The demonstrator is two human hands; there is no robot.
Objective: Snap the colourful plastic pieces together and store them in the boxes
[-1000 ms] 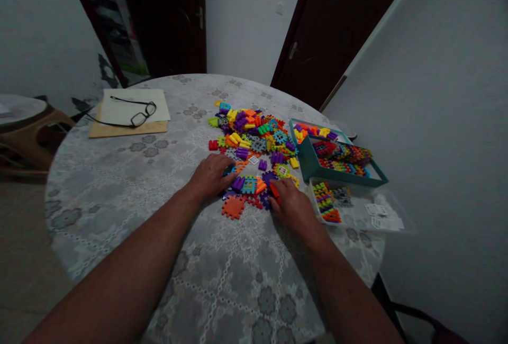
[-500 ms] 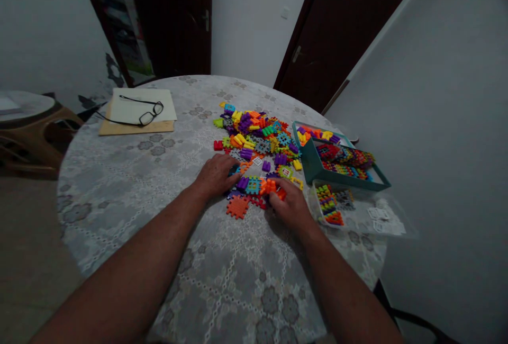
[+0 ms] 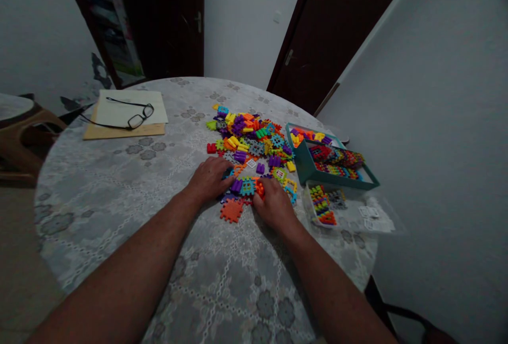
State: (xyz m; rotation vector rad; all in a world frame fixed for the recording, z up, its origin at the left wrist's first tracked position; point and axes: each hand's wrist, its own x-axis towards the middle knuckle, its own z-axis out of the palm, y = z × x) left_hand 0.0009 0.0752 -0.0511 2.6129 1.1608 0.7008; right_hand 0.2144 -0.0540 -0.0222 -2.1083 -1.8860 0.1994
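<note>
My left hand (image 3: 210, 177) rests on the left side of the pile, its fingers closed on a blue toothed building block (image 3: 228, 173) that is mostly covered. Closed over an orange building block (image 3: 259, 188) is my right hand (image 3: 275, 204); its fingers hide much of it. Between the hands lie a light blue window block (image 3: 248, 186) and a purple block (image 3: 236, 186). A flat orange-red toothed block (image 3: 231, 210) sits just in front of them. Behind the hands spreads a heap of mixed building blocks (image 3: 254, 132).
At the right stand a teal box (image 3: 337, 180) of blocks, another shallow box (image 3: 291, 135) behind it, and a clear plastic container (image 3: 311, 211). Glasses (image 3: 136, 121) lie on papers (image 3: 159, 106) at the left. A patterned cloth covers the round table (image 3: 154, 174).
My right hand has shifted left and now covers more of the orange block. A blue piece shows to the right of it. My left hand stays nearly in place; the view has turned slightly.
</note>
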